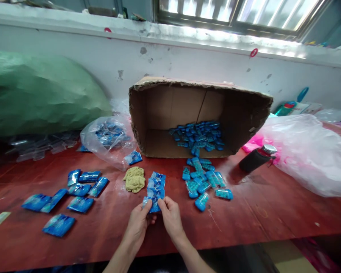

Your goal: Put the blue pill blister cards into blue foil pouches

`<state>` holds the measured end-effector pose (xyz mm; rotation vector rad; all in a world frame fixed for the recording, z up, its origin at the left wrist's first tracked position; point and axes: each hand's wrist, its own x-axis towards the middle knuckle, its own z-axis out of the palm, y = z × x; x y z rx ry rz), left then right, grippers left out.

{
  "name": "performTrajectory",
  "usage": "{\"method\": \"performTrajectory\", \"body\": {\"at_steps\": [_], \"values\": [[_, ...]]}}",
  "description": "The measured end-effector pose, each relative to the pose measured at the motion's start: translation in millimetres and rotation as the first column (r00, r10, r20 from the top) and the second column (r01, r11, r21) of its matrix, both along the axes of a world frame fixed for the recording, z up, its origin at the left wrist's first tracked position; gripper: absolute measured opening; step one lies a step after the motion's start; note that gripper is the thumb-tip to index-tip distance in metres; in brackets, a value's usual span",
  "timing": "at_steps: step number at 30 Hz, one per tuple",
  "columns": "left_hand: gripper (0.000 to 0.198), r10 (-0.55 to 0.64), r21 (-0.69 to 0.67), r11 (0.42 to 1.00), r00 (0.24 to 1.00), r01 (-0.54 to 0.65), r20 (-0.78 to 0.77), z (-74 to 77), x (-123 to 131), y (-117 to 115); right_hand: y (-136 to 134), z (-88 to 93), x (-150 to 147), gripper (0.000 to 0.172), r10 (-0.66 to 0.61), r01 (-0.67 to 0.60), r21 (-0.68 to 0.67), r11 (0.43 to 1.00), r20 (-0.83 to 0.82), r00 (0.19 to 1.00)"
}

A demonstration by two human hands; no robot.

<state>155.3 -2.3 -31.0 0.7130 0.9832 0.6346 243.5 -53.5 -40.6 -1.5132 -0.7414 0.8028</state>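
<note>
A short stack of flat blue printed packets (156,185) lies before me, overlapping in a row. My left hand (140,218) pinches the near left edge with thumb on top. On the near right edge, my right hand (170,216) does the same; its lower fingers are partly hidden. Just left of the packets sits a crumpled yellow-green cloth or putty-like lump (134,179). Small clear cases with blue-green contents (201,178) are scattered to the right. Several filled blue packets (80,204) lie at the left.
A cardboard box (153,144) on its side holds a heap of the small cases (200,134). Clear bag (102,146) with blue packets stands left of it. A dark bottle (254,159), white plastic bag (307,151) and large green sack (45,94) flank the red table (230,231).
</note>
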Motion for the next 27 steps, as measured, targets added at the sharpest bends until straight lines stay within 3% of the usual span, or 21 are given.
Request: {"method": "performTrajectory", "body": {"at_steps": [3, 5, 8, 10, 12, 15, 18, 20, 25, 27], "values": [[0.029, 0.013, -0.046, 0.999, 1.0, -0.012, 0.015, 0.5, -2.8, -0.4, -7.7, 8.5, 9.0, 0.036, 0.04, -0.037, -0.02, 0.999, 0.171, 0.984], [0.029, 0.046, -0.062, 0.997, 0.999, -0.045, 0.008, -0.4, -5.1, 0.4, -15.4, 14.5, 25.3, 0.033, 0.026, -0.016, -0.028, 0.999, 0.394, 0.919], [0.026, 0.044, -0.111, 0.993, 0.999, -0.041, 0.03, -0.2, -8.5, 0.7, -26.2, 18.6, 64.2, 0.022, -0.105, 0.206, -0.044, 0.977, 0.749, 0.654], [0.022, 0.047, -0.186, 0.982, 0.998, -0.039, 0.04, 1.7, -9.7, -0.2, -29.3, 16.9, 90.0, 0.029, -0.113, 0.435, -0.119, 0.892, 0.875, 0.47], [0.018, 0.063, -0.273, 0.961, 0.997, -0.05, 0.04, 4.3, -9.6, -1.6, -28.3, 13.7, 106.8, 0.033, -0.025, 0.523, -0.216, 0.825, 0.909, 0.415], [0.014, 0.07, -0.353, 0.935, 0.996, -0.043, 0.064, 7.3, -8.5, -3.2, -21.4, 10.5, 113.5, 0.033, 0.05, 0.453, -0.308, 0.837, 0.866, 0.497], [0.016, 0.064, -0.385, 0.923, 0.993, -0.02, 0.103, 8.4, -8.8, -3.4, -12.6, 9.9, 111.6, 0.038, -0.042, 0.31, -0.264, 0.913, 0.696, 0.717], [0.016, 0.066, -0.388, 0.921, 0.992, -0.02, 0.106, 7.9, -9.8, -3.4, -7.9, 9.6, 112.3, 0.037, -0.096, 0.259, -0.218, 0.941, 0.564, 0.82], [0.017, 0.094, -0.303, 0.95, 0.994, -0.072, 0.06, 2.3, -10.5, -6.4, -5.0, 8.9, 110.6, 0.022, -0.119, 0.205, -0.169, 0.964, 0.415, 0.902], [0.019, 0.104, -0.251, 0.964, 0.993, -0.086, 0.06, -0.9, -9.4, -7.5, -7.4, 11.1, 100.8, 0.023, -0.101, 0.166, -0.17, 0.971, 0.337, 0.936]]}}
